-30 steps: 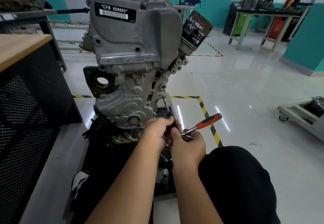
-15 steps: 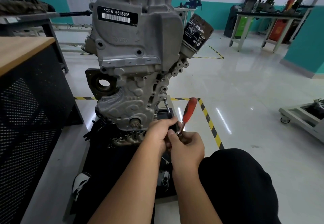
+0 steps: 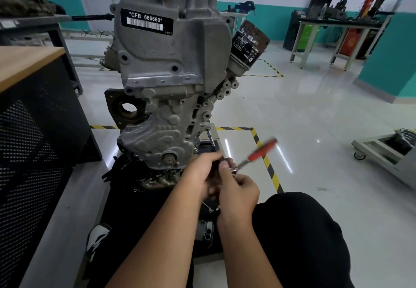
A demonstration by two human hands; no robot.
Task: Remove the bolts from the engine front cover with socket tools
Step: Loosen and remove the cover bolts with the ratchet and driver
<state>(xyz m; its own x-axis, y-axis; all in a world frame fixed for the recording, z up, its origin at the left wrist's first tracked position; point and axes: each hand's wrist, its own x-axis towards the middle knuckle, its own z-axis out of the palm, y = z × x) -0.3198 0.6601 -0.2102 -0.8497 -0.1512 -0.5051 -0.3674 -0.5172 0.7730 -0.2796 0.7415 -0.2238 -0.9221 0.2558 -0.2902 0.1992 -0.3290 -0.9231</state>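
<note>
At lower centre your left hand [image 3: 202, 172] curls round the extension to steady it while your right hand [image 3: 239, 189] grips the red-handled ratchet [image 3: 256, 154], turning a bolt on the front cover [image 3: 162, 127] just above.

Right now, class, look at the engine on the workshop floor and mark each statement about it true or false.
1. The ratchet has a red handle. True.
2. Only one hand touches the tool. False: the left hand and right hand both hold it near its head.
3. The oil filter sits on the engine's right side in this view. True.
4. The label on the engine front cover reads ABC 123. False: it reads CFB 666660.
</note>
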